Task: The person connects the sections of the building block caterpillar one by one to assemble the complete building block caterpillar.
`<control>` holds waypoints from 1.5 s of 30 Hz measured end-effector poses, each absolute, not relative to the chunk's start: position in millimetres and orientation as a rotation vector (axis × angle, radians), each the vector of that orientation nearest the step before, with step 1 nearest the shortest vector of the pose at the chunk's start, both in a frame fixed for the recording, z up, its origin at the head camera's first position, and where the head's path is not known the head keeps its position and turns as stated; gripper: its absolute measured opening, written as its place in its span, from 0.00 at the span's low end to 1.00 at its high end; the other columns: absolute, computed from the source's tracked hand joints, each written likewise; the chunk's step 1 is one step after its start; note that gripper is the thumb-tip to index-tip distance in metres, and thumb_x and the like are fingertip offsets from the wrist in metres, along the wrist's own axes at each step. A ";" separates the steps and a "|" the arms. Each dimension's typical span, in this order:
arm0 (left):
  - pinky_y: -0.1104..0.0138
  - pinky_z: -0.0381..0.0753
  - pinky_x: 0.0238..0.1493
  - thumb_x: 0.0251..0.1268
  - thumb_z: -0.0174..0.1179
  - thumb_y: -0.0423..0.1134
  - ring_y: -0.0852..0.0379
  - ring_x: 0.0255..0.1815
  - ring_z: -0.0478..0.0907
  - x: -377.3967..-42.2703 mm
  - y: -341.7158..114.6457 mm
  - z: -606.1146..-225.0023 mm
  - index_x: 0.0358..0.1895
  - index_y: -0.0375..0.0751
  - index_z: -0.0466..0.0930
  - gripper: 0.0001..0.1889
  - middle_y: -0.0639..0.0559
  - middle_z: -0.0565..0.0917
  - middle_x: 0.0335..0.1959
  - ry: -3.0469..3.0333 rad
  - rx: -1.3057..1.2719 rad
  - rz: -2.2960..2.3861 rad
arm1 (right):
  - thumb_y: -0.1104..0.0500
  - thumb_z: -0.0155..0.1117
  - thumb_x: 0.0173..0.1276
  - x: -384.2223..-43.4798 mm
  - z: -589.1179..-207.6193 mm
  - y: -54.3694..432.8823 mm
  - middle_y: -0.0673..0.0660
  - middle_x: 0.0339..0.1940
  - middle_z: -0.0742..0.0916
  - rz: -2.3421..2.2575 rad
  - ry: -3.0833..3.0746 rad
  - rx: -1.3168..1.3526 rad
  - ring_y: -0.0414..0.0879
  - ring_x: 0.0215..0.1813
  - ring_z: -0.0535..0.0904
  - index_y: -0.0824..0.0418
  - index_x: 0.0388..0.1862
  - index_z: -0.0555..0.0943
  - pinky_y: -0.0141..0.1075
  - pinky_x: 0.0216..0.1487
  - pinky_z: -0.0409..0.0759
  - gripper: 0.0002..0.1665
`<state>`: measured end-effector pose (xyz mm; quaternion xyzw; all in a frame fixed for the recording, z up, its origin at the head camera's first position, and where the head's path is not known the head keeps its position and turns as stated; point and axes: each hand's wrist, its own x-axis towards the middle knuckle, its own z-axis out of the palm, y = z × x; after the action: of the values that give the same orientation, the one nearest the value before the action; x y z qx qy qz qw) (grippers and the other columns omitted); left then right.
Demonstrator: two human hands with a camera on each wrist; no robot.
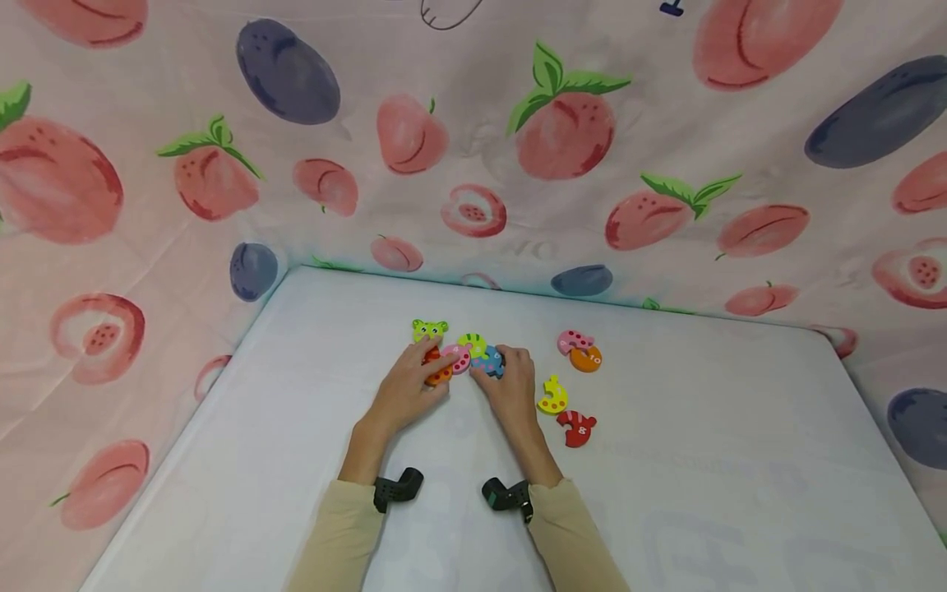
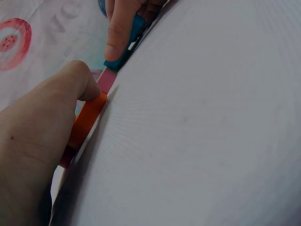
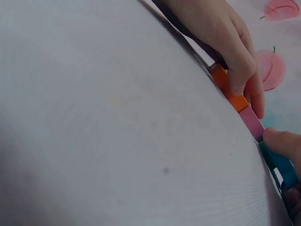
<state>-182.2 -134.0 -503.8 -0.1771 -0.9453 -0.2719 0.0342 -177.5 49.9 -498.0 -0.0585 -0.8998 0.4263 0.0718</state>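
Observation:
A row of colourful numbered puzzle pieces lies on the white table. At its left end is a green animal-head piece, with a mostly covered red piece below. My left hand holds the orange spotted piece, thumb against its near edge; a finger reaches over to the pink piece. A light green striped piece sits between pink and blue. Between thumb and fingers, my right hand pinches the blue spotted piece at the row's right end. Fingers hide part of it.
Right of my right hand lie several loose pieces: a pink one touching an orange one, a yellow one and a red striped one. A fruit-print cloth rises behind the white tabletop.

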 end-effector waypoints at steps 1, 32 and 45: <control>0.48 0.59 0.75 0.65 0.58 0.44 0.45 0.78 0.56 -182.0 -134.0 -503.8 0.64 0.59 0.76 0.23 0.50 0.63 0.75 -2.906 -0.545 -0.839 | 0.49 0.73 0.59 -177.5 -498.2 50.1 0.64 0.55 0.76 1.285 -2.704 -0.177 0.55 0.56 0.72 0.64 0.60 0.75 0.48 0.62 0.77 0.35; 0.49 0.59 0.75 0.65 0.57 0.44 0.44 0.77 0.56 -183.0 -132.7 -503.3 0.65 0.59 0.75 0.23 0.50 0.63 0.75 -2.926 -0.525 -0.817 | 0.49 0.67 0.64 -178.9 -501.1 51.6 0.63 0.56 0.75 1.244 -2.743 -0.149 0.55 0.58 0.71 0.64 0.61 0.75 0.46 0.62 0.77 0.30; 0.52 0.61 0.75 0.64 0.58 0.43 0.46 0.75 0.62 -179.5 -122.8 -497.3 0.61 0.56 0.79 0.21 0.48 0.69 0.72 -2.873 -0.460 -0.749 | 0.61 0.44 0.77 -179.1 -500.3 55.4 0.61 0.56 0.77 1.371 -2.699 -0.226 0.53 0.58 0.74 0.62 0.61 0.78 0.45 0.64 0.77 0.21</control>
<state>-179.5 -122.8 -497.3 -0.1527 -0.9540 -0.2487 0.0686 -179.1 55.4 -500.3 -0.0744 -0.8879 0.4510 0.0528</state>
